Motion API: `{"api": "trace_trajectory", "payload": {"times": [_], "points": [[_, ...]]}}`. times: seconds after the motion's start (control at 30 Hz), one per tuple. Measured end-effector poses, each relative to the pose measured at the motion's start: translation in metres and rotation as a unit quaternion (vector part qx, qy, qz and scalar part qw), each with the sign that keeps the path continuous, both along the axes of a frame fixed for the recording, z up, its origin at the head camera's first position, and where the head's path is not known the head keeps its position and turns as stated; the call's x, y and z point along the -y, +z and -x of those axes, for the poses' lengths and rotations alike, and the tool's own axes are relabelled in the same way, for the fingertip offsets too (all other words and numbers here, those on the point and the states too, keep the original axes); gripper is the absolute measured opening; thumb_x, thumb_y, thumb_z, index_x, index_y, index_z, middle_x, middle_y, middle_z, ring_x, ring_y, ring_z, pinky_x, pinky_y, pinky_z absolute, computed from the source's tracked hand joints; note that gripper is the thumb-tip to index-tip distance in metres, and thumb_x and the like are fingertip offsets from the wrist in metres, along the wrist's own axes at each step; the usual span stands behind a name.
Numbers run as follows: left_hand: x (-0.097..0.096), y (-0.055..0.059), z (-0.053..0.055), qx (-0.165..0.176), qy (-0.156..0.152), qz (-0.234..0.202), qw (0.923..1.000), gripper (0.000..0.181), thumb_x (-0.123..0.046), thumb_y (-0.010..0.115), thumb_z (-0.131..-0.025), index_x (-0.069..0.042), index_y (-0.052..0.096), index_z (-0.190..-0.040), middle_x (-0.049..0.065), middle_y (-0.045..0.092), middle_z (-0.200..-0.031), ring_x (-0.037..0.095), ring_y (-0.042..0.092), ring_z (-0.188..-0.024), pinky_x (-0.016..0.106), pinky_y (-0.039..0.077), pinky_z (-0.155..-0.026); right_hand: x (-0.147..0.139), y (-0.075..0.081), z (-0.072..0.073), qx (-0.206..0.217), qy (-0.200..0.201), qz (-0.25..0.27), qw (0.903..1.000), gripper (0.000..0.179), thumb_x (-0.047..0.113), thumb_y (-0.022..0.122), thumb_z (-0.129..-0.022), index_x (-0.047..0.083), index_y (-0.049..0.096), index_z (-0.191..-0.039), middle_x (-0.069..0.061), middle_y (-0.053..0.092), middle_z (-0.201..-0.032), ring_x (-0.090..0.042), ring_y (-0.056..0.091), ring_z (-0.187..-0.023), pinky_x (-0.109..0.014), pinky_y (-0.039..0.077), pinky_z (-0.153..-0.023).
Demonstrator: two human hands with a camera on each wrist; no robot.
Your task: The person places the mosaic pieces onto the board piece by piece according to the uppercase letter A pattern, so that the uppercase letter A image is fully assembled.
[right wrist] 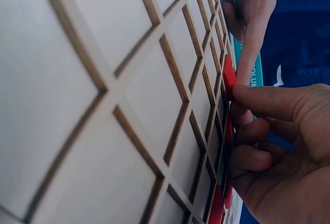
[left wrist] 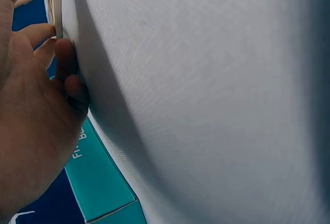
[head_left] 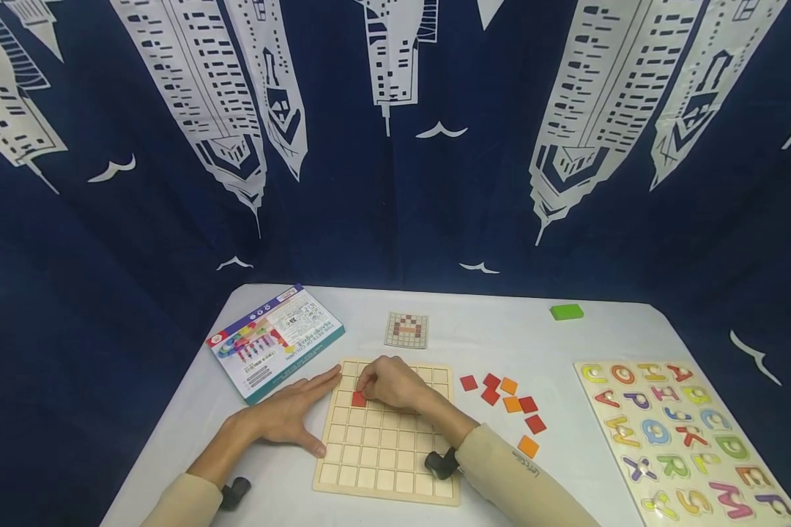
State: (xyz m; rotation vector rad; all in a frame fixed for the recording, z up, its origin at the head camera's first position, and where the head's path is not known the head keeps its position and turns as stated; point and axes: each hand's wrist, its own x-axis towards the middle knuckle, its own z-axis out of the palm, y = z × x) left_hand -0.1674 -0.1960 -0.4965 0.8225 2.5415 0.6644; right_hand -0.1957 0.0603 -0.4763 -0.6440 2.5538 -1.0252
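Observation:
Near the upper left of the wooden grid board (head_left: 369,457), my right hand (head_left: 395,384) bends over with curled fingers. Its thumb tip meets the edge of a red square tile (right wrist: 229,73), with the index fingertip close beside the thumb. From the head view this red tile (head_left: 359,399) sits at a cell of the grid. More red tiles (right wrist: 217,211) show beneath the right hand in the right wrist view. My left hand (head_left: 286,412) lies along the board's left edge, fingers extended and thumb spread toward the lower side.
Several red and orange tiles (head_left: 491,382) lie right of the board. A small pattern card (head_left: 406,330) is behind it, and a game box (head_left: 277,340) at the back left. A green block (head_left: 567,312) and an alphabet puzzle board (head_left: 688,439) stand to the right.

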Motion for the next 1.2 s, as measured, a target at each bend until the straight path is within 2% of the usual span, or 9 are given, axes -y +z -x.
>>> {"api": "trace_trajectory", "payload": {"times": [0.27,0.5,0.8,1.03,1.2], "points": [[-0.001,0.001,0.0,0.001,0.004,0.001,1.0,0.131,-0.067,0.085,-0.059,-0.019,0.02,-0.162,-0.006,0.008,-0.17,0.039,0.019,-0.152,0.059,0.022,-0.121,0.001,0.0,0.001,0.014,0.001,0.003,0.9999,0.008,0.008,0.075,-0.086,0.016,0.078,-0.086,0.005,0.068,-0.068,-0.008,0.052,-0.057,-0.022,0.043,-0.055],[-0.001,0.001,0.001,-0.001,0.001,0.001,1.0,0.131,-0.068,0.085,-0.059,-0.019,0.021,-0.162,-0.007,0.008,-0.17,0.039,0.019,-0.152,0.059,0.022,-0.121,-0.001,-0.003,0.003,0.029,0.001,0.014,0.9995,0.006,0.012,0.075,-0.087,0.018,0.078,-0.087,0.001,0.068,-0.068,-0.009,0.054,-0.059,-0.024,0.046,-0.058],[0.0,0.0,0.0,0.003,0.006,0.003,1.0,0.131,-0.068,0.085,-0.059,-0.022,0.02,-0.162,-0.008,0.007,-0.17,0.039,0.02,-0.152,0.06,0.022,-0.121,-0.005,-0.001,0.003,0.037,0.011,0.035,0.9986,0.012,0.011,0.071,-0.088,0.021,0.078,-0.089,0.01,0.071,-0.081,-0.011,0.059,-0.074,-0.028,0.049,-0.07],[0.0,0.0,-0.001,0.004,0.005,0.001,1.0,0.131,-0.068,0.085,-0.059,-0.022,0.019,-0.163,-0.008,0.007,-0.17,0.039,0.02,-0.152,0.06,0.022,-0.121,-0.016,0.001,0.008,0.035,0.046,0.026,0.998,0.009,0.02,0.074,-0.09,0.023,0.078,-0.098,0.011,0.07,-0.08,-0.007,0.06,-0.077,-0.025,0.05,-0.073],[0.0,0.0,-0.001,0.002,0.005,0.003,1.0,0.131,-0.068,0.085,-0.059,-0.022,0.019,-0.163,-0.008,0.007,-0.17,0.039,0.02,-0.152,0.06,0.022,-0.12,-0.03,0.004,0.013,0.045,0.071,0.043,0.9955,0.014,0.014,0.072,-0.091,0.017,0.077,-0.104,0.007,0.07,-0.081,-0.007,0.059,-0.077,-0.025,0.05,-0.075]]}}
